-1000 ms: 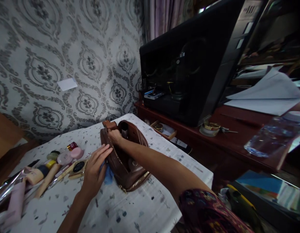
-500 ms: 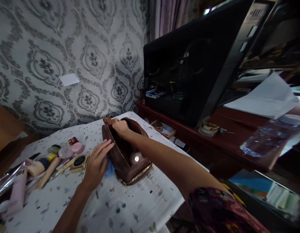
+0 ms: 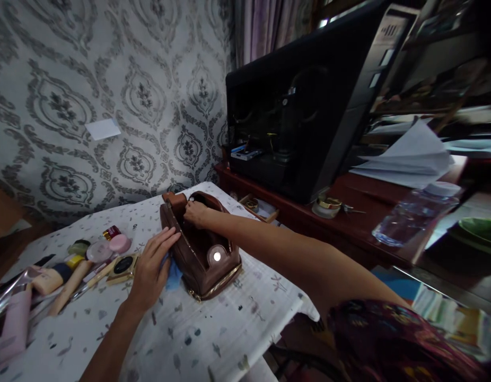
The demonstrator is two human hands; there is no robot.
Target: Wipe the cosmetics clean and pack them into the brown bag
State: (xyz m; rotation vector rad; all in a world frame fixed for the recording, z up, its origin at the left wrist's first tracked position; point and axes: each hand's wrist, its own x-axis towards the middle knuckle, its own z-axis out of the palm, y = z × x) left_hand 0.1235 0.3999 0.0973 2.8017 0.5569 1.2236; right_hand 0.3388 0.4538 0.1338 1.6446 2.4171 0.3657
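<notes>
Mid-frame, the flat left hand (image 3: pixel 151 265) likely steadies the bag (image 3: pixel 193 262) for the right hand (image 3: pixel 196 214) in its mouth (grip unclear).

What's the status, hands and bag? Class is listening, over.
Left hand against brown bag. Right hand in its opening, grip unclear. Bag open on the tablecloth. Makeup to the left, apart from the bag.

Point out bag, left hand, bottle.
Bag (image 3: pixel 185 259): head view, on its brown side wall, beside the left hand's fingertips.
Left hand (image 3: pixel 151 267): head view, on the back of the hand.
Bottle (image 3: pixel 411 216): head view, on its clear body, below the cap.
</notes>
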